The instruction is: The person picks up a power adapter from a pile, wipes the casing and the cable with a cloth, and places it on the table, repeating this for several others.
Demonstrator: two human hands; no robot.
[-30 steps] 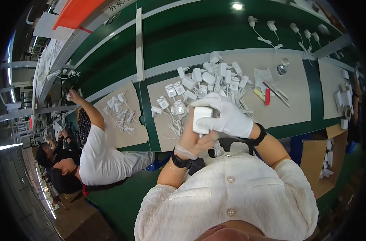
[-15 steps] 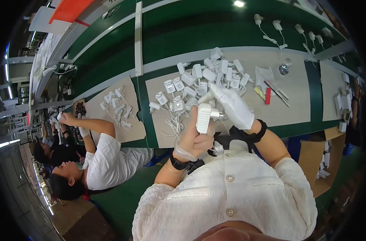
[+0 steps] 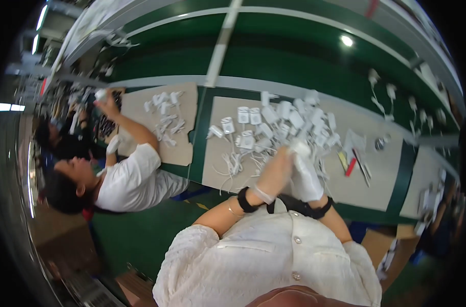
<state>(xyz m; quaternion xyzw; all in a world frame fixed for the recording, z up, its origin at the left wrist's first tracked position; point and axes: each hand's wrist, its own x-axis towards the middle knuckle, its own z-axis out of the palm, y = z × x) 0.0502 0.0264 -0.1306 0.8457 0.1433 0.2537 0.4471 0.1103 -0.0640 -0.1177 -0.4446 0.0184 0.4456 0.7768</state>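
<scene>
Honestly, we had both hands up together over the near edge of the counter, the left hand bare and the right hand in a white glove, and both grips were wrapped round one small white adapter, though motion blur hid exactly how the fingers sat. Best bet, we figured, was keeping that piece pinned between both hands and working it close to the chest, so its cord didn't drag through the pile of white adapters heaped just beyond. Room-wise, the bare tan board to the right, near the red pen, looked like the open spot. The green belt ran along the far side, and a co-worker on our left had their own board, well apart from ours.
</scene>
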